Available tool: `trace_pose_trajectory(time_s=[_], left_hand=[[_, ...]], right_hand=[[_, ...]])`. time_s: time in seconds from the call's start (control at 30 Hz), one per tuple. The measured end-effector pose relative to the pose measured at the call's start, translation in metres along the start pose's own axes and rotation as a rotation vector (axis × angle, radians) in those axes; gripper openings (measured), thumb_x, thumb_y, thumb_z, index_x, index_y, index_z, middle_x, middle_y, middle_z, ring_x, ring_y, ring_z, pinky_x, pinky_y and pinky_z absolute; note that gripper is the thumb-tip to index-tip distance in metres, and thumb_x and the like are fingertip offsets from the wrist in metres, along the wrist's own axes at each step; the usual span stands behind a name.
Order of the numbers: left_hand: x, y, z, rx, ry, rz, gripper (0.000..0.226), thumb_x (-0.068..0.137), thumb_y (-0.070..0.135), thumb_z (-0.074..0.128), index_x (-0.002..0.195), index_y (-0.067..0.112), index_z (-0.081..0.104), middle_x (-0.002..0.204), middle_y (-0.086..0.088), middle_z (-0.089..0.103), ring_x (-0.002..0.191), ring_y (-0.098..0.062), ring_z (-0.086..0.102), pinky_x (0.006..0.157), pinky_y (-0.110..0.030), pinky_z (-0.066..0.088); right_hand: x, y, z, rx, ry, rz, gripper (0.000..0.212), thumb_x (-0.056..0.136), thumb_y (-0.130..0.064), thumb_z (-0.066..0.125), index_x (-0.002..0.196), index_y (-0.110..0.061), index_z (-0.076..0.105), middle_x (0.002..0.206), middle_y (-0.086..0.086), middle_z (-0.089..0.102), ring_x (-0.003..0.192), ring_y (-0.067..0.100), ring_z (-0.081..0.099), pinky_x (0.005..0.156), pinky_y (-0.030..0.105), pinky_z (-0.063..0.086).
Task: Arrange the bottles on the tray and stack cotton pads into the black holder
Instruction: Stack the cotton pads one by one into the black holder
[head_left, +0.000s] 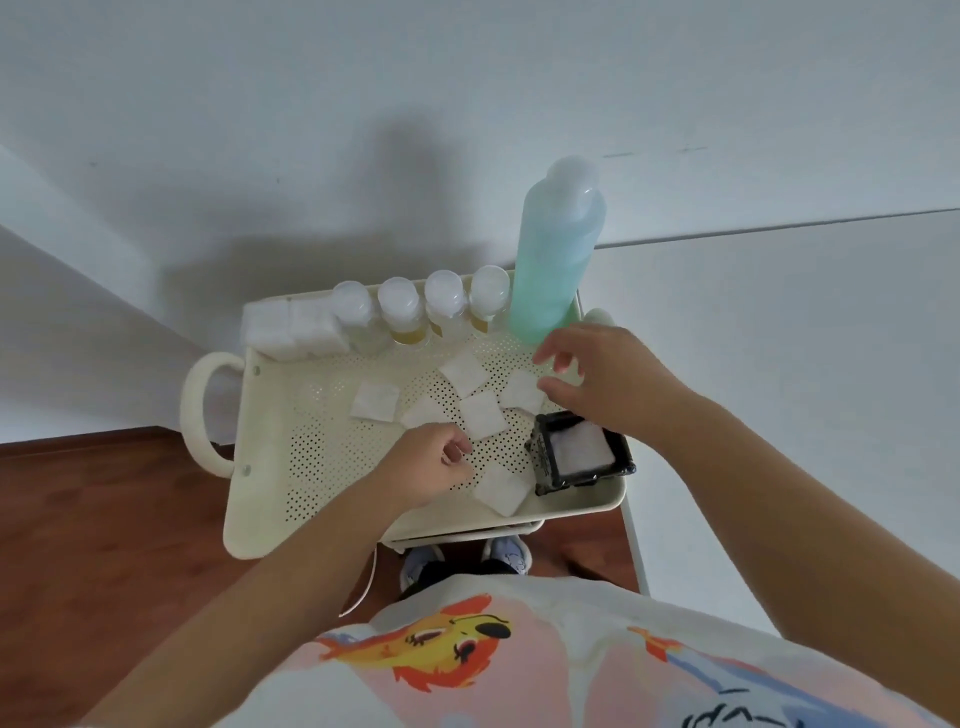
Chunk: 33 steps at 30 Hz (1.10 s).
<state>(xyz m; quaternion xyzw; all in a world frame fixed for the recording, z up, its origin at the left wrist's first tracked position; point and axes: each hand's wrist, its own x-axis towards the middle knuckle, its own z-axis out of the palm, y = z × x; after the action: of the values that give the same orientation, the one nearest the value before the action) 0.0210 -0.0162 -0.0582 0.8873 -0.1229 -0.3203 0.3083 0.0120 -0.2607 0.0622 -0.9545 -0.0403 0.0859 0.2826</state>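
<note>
The cream perforated tray (322, 467) fills the middle, and the tall green bottle (556, 254) stands at its far edge, just beyond the right hand (608, 384), with four small capped bottles (441, 306) lined up beside it. The right hand hovers with fingers spread, grasping nothing, directly above the black holder (582, 454), which already has pads inside. The left hand (431, 462) is loosely curled, its fingertips at a loose cotton pad (480, 413); whether it pinches it, I cannot tell. Another pad (501, 491) lies just beside it.
</note>
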Motion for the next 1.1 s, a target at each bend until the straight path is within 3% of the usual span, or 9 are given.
trace_pose_trajectory(time_s=[0.13,0.23,0.33,0.5,0.63,0.8,0.93,1.03,1.1], left_hand=[[0.003,0.010,0.021,0.117,-0.055,0.002,0.035,0.071,0.044,0.080,0.091,0.022,0.060,0.080,0.008,0.060,0.073,-0.011,0.057,0.064,-0.027,0.044],[0.002,0.015,0.031,0.230,-0.041,0.097,0.043,0.067,0.047,0.081,0.090,0.024,0.053,0.077,0.010,0.054,0.070,-0.011,0.052,0.056,-0.027,0.036],[0.000,0.016,0.035,0.260,-0.039,0.126,0.034,0.072,0.038,0.079,0.088,0.025,0.052,0.079,0.012,0.047,0.072,-0.012,0.049,0.055,-0.024,0.030],[-0.004,0.008,0.032,0.213,0.003,0.141,0.019,0.078,0.010,0.067,0.074,0.018,0.051,0.083,0.004,0.045,0.074,-0.016,0.049,0.059,-0.023,0.033],[-0.012,-0.003,0.016,0.007,0.044,0.084,0.024,0.075,0.010,0.067,0.078,0.020,0.045,0.070,0.009,0.048,0.060,-0.009,0.045,0.054,-0.021,0.031],[-0.020,-0.006,0.000,-0.295,0.070,-0.123,0.039,0.071,0.023,0.075,0.102,0.031,0.054,0.087,0.011,0.054,0.067,-0.004,0.051,0.059,-0.016,0.038],[-0.026,-0.010,-0.007,-0.484,0.056,-0.193,0.038,0.068,0.025,0.068,0.105,0.033,0.063,0.090,0.010,0.062,0.076,-0.007,0.056,0.064,-0.024,0.040],[-0.028,-0.013,-0.006,-0.627,0.091,-0.270,0.027,0.068,0.026,0.065,0.095,0.026,0.070,0.062,0.017,0.061,0.058,-0.003,0.052,0.059,-0.024,0.038],[-0.028,-0.013,-0.005,-0.671,0.101,-0.300,0.022,0.070,0.027,0.065,0.088,0.014,0.069,0.057,0.009,0.054,0.052,-0.008,0.045,0.058,-0.027,0.034]], right_hand=[[0.054,0.006,0.023,-0.103,-0.231,0.052,0.019,0.083,-0.019,0.066,0.099,-0.029,0.067,0.089,-0.010,0.065,0.081,0.008,0.059,0.069,0.015,0.038],[0.081,0.022,0.040,-0.167,-0.365,0.093,0.031,0.081,-0.004,0.061,0.103,-0.026,0.067,0.101,-0.002,0.065,0.087,0.015,0.061,0.078,0.032,0.054],[0.095,0.029,0.055,-0.316,-0.494,0.063,0.040,0.080,0.000,0.059,0.108,-0.027,0.063,0.109,0.005,0.061,0.091,0.022,0.062,0.080,0.039,0.055],[0.107,0.033,0.069,-0.467,-0.608,-0.015,0.047,0.075,-0.011,0.076,0.117,-0.020,0.056,0.106,0.005,0.053,0.100,0.027,0.055,0.083,0.037,0.049],[0.111,0.028,0.073,-0.587,-0.656,-0.083,0.032,0.078,-0.014,0.074,0.105,-0.012,0.058,0.096,0.001,0.049,0.095,0.024,0.053,0.080,0.034,0.046],[0.108,0.031,0.074,-0.468,-0.609,-0.040,0.018,0.079,-0.006,0.066,0.090,-0.015,0.055,0.097,0.004,0.059,0.080,0.020,0.053,0.061,0.025,0.042],[0.092,0.028,0.053,-0.146,-0.458,-0.028,0.031,0.075,-0.008,0.071,0.092,-0.027,0.054,0.102,0.001,0.059,0.083,0.025,0.064,0.071,0.037,0.055],[0.065,0.019,0.023,0.013,-0.298,-0.061,0.036,0.071,-0.020,0.078,0.083,-0.042,0.052,0.089,-0.014,0.058,0.071,-0.001,0.056,0.061,0.013,0.043],[0.042,0.017,0.003,0.153,-0.216,-0.008,0.032,0.069,-0.024,0.079,0.077,-0.044,0.055,0.081,-0.015,0.059,0.062,-0.004,0.054,0.057,0.007,0.042]])
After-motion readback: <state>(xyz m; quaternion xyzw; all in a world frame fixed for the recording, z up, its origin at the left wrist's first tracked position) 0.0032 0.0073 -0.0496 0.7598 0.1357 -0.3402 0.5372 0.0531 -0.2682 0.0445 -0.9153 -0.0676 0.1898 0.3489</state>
